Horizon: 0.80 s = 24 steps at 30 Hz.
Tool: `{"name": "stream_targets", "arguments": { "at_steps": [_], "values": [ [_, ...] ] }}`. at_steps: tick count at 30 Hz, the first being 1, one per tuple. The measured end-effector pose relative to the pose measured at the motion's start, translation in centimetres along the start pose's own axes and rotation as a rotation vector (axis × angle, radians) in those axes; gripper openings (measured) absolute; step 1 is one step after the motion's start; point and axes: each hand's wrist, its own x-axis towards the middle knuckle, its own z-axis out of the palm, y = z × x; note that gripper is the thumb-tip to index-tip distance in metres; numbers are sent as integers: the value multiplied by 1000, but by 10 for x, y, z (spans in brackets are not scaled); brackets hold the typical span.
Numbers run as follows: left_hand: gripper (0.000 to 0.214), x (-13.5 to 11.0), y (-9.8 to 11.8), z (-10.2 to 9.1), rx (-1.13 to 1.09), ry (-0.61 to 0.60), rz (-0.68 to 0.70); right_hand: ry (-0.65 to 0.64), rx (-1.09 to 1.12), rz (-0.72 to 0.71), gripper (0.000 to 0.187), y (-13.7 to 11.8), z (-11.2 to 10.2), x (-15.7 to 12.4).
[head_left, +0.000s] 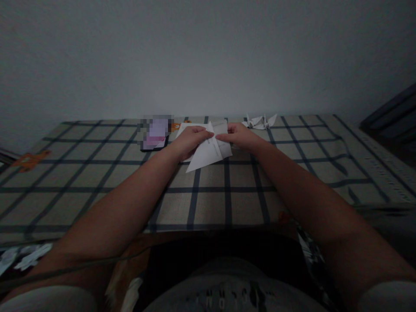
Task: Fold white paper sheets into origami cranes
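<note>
A white sheet of paper [208,155], partly folded into a pointed shape, lies on the checked tablecloth [211,199] near the far edge. My left hand [191,138] is closed on its left side, thumb and fingers pinching a fold. From the right, my right hand [238,135] presses its fingertips together on the same paper. More white paper [221,126] lies flat under and behind the folded piece.
A phone [155,138] with a lit, blurred screen lies just left of the paper. Finished white paper cranes [260,121] stand at the back right. A plain wall [208,56] rises behind the table. A dark piece of furniture [393,121] stands at the far right.
</note>
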Motion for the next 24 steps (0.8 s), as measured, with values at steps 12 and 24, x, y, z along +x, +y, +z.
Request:
{"name": "stream_targets", "arguments": {
  "at_steps": [12, 24],
  "values": [
    [19, -2, 3, 0, 104, 12, 2, 1, -32, 6, 24, -8, 3, -3],
    [16, 2, 3, 0, 87, 46, -19, 48, -97, -61, 22, -5, 3, 0]
  ]
}}
